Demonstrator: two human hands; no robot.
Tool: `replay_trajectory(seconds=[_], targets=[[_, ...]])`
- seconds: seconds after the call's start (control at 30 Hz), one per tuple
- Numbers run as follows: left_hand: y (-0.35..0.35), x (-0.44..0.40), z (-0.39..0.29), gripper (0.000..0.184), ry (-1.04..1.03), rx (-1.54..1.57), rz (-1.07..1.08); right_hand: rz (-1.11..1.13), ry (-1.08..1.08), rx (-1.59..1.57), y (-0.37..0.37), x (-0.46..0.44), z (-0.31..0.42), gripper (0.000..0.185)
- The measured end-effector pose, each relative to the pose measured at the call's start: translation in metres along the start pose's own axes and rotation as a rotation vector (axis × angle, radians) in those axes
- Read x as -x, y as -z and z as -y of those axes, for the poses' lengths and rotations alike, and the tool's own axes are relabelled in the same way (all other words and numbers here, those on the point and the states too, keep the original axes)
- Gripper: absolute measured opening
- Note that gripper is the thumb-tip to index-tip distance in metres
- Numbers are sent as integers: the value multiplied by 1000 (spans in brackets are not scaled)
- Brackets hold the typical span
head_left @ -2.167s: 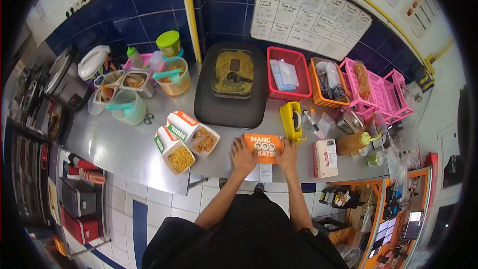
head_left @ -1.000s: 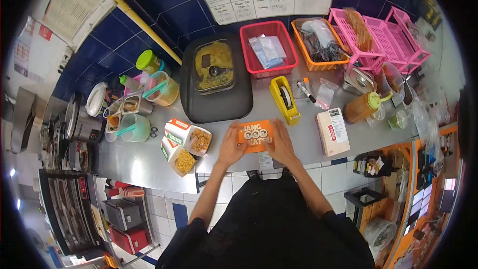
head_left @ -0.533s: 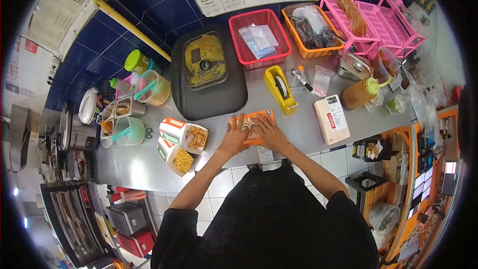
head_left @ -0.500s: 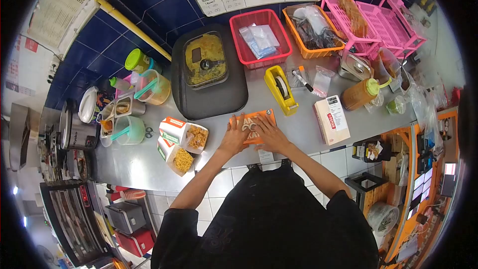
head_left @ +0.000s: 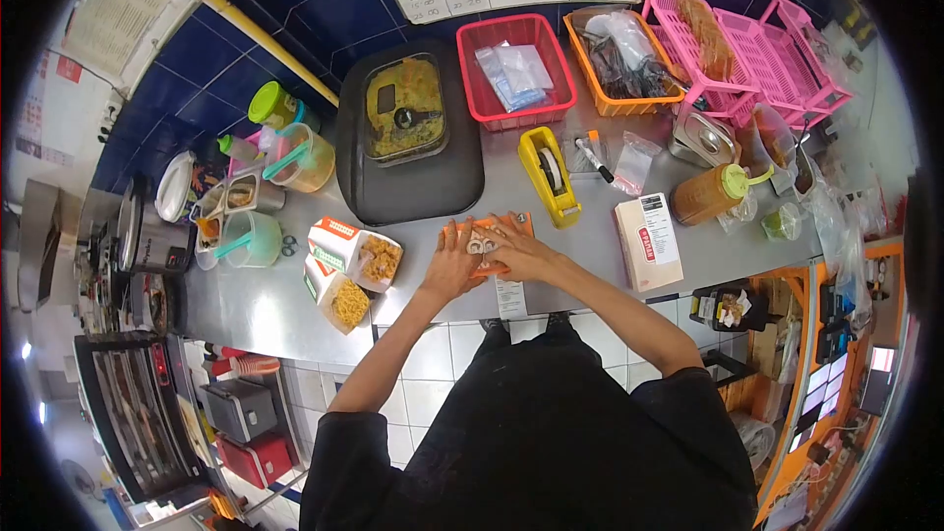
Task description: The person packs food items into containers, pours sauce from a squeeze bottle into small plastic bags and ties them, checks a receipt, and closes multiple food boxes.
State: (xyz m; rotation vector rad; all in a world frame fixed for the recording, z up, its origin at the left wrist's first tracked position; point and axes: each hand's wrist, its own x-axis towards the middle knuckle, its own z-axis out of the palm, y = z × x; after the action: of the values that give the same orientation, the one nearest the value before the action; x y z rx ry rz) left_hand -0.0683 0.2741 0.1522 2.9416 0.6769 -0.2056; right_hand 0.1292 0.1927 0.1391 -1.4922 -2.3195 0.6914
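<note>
An orange printed packet or box [head_left: 524, 226] with pale lettering lies on the steel counter near its front edge. My left hand [head_left: 451, 262] rests on its left part with fingers stretched out. Across its middle and right, my right hand [head_left: 521, 254] lies flat, its fingertips close to my left hand. Much of the orange thing is covered, and I cannot tell how thick it is. A printed paper slip [head_left: 510, 297] sticks out from under it towards me. Two open food boxes, one of fried pieces [head_left: 379, 261] and one of yellow noodles [head_left: 348, 304], stand to the left.
A yellow tape dispenser [head_left: 551, 177] and a marker [head_left: 594, 159] lie behind my hands. On the right are a white carton [head_left: 649, 244] and a sauce bottle [head_left: 710, 195]. A black board [head_left: 359, 199] bears a lidded tray [head_left: 405, 113]. Red [head_left: 570, 96] and orange [head_left: 629, 108] baskets stand behind.
The view has shifted slightly. My hands have drawn a little closer together on the orange thing, and more of the paper slip shows below it.
</note>
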Motion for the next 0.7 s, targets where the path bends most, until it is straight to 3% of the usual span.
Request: replay_trajectory(seconds=[0.1, 0.2, 0.27, 0.3, 0.33, 0.4, 0.43, 0.47, 0.5, 0.53, 0.6, 0.63, 0.7], targets=[[1, 1, -3, 68, 5, -34, 51, 69, 5, 37, 9, -5, -5, 41], [9, -3, -6, 61, 24, -31, 31, 60, -28, 67, 18, -1, 8, 46], [35, 1, -19, 51, 137, 8, 132, 19, -23, 81, 10, 1, 6, 47], [42, 7, -28, 38, 159, 66, -115, -17, -15, 91, 5, 2, 2, 48], [56, -2, -39, 38, 146, 60, -124, -29, -23, 101, 1, 1, -2, 48], [78, -19, -60, 27, 399, 676, -416, -12, -3, 174, -11, -5, -8, 53], [75, -37, -73, 21, 337, 708, -628, -133, 7, 142, -31, -7, -15, 53], [66, -58, -87, 21, 343, 704, -641, -175, 7, 135, -39, -7, -19, 53], [53, -82, -101, 23, 453, 1026, -662, -203, 9, 122, -41, -6, -22, 54], [43, -104, -113, 26, 556, 1348, -671, -212, 6, 106, -41, -3, -23, 54], [32, -141, -134, 23, 850, 1597, -514, -226, 1, 81, -39, 2, -25, 56], [31, -149, -136, 23, 841, 1587, -526, -235, -4, 72, -38, 4, -28, 56], [27, -158, -137, 27, 945, 1653, -290, -254, -11, 57, -37, 9, -29, 58]])
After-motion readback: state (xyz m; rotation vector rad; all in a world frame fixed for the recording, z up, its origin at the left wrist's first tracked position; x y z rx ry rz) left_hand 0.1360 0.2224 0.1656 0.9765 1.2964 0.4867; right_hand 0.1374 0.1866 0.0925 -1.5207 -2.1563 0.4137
